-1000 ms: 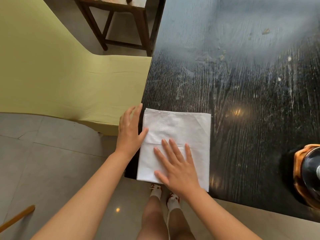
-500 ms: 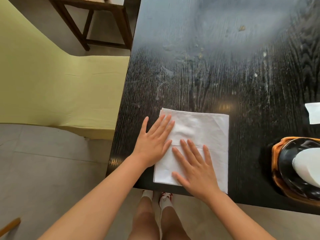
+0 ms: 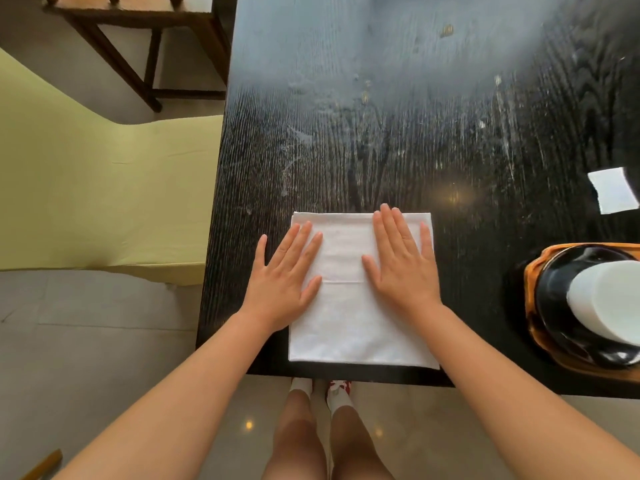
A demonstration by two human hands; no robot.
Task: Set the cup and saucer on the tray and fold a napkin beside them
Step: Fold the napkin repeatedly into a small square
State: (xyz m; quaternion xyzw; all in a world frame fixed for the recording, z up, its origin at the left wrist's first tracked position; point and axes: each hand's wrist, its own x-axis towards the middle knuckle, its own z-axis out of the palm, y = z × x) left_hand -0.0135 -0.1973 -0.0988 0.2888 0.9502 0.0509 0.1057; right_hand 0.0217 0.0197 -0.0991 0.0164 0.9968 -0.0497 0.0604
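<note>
Two flat palms press one white napkin [image 3: 349, 323] on the black table [image 3: 381, 133] — left hand [image 3: 284, 282] on its left edge, right hand [image 3: 403, 268] on its upper right, fingers spread, gripping nothing. Right of the right hand: orange tray [image 3: 533, 289], black saucer [image 3: 554, 296], white cup [image 3: 609, 299] — stacked.

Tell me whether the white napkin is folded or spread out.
Folded. The napkin lies flat on the table, a layer edge crossing its middle, left hand and right hand pressing it.
</note>
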